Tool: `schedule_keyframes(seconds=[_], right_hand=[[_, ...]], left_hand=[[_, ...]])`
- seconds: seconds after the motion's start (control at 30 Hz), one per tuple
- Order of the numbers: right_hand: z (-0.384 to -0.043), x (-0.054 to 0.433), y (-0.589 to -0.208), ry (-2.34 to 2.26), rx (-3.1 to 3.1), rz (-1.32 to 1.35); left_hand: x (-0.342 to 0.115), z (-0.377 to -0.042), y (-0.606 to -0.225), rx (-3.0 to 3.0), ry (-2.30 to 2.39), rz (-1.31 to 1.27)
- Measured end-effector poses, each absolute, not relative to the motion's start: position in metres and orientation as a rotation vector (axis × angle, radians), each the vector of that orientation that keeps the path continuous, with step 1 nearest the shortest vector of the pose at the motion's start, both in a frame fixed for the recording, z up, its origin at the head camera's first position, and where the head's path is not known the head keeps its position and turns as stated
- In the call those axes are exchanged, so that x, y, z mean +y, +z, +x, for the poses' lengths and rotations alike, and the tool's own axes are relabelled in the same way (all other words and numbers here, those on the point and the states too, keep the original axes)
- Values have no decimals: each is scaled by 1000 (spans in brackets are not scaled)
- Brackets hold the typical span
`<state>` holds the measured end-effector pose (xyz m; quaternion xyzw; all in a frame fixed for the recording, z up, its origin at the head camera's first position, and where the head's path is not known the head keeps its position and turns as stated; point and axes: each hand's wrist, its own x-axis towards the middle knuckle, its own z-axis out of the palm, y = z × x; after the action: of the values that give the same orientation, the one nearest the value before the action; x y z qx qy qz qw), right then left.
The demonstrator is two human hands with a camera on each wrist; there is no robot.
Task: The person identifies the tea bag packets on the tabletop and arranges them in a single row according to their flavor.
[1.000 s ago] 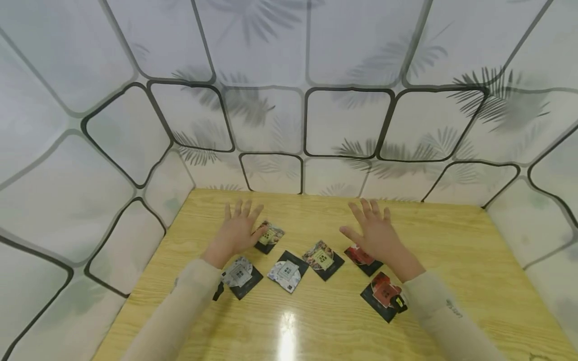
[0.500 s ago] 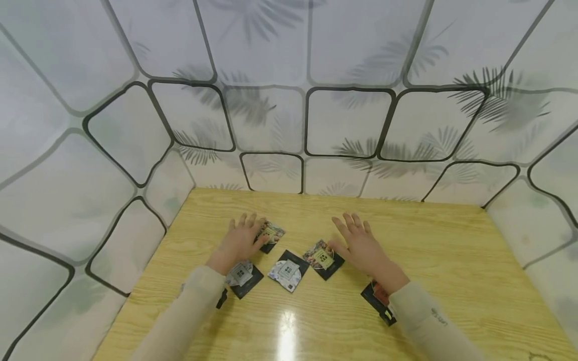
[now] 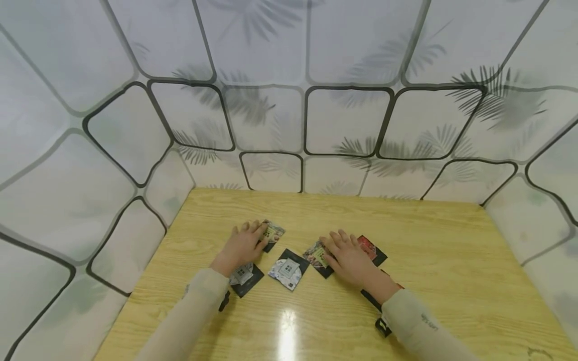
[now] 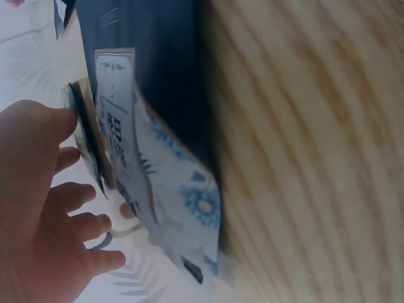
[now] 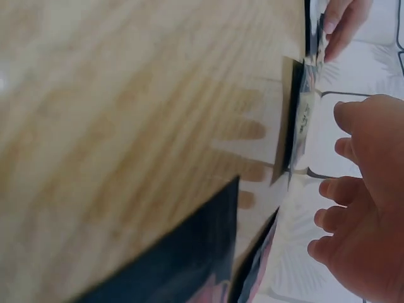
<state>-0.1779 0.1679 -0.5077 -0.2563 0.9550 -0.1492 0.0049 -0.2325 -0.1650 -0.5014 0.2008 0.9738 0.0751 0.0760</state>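
Several flat square packets lie on the table. My left hand [image 3: 244, 246], fingers spread loosely, hovers at a yellow-labelled packet [image 3: 274, 232]; whether the fingertips touch it I cannot tell. Beneath that wrist a blue-and-white packet [image 3: 248, 282] is partly covered; it looms large in the left wrist view [image 4: 170, 183]. Another blue-and-white packet [image 3: 288, 269] lies in the middle. Over a second yellow-labelled packet [image 3: 313, 256] and a red one [image 3: 374, 249], my right hand [image 3: 354, 258] is held palm down, fingers loosely bent, gripping nothing. The right forearm mostly hides another red packet [image 3: 370, 300].
The wooden table [image 3: 289, 208] meets a patterned fabric wall [image 3: 271, 120] at its back, with further walls at left and right. Black wrist straps [image 3: 383, 327] show under both sleeves. Light glares on the table's front middle.
My right hand has moved left and nearer, from the red packets to above the yellow-labelled one, uncovering the upper red packet. The left hand has shifted slightly right and nearer. The packets stay put.
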Motion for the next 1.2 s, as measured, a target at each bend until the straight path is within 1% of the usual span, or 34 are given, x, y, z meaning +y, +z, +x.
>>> schedule_keyframes(seconds=[0.33, 0.7, 1.0, 1.2], right_hand=[[-169, 169, -518, -413, 2953, -869], [-167, 170, -518, -440, 2943, -860], [-167, 169, -521, -454, 2932, -838], [-167, 169, -520, -467, 2929, -826]], left_hand=[[-164, -231, -508, 2926, 227, 597], [-161, -230, -506, 2918, 191, 565], [-157, -233, -507, 2937, 179, 605], [-156, -236, -509, 2933, 220, 563]])
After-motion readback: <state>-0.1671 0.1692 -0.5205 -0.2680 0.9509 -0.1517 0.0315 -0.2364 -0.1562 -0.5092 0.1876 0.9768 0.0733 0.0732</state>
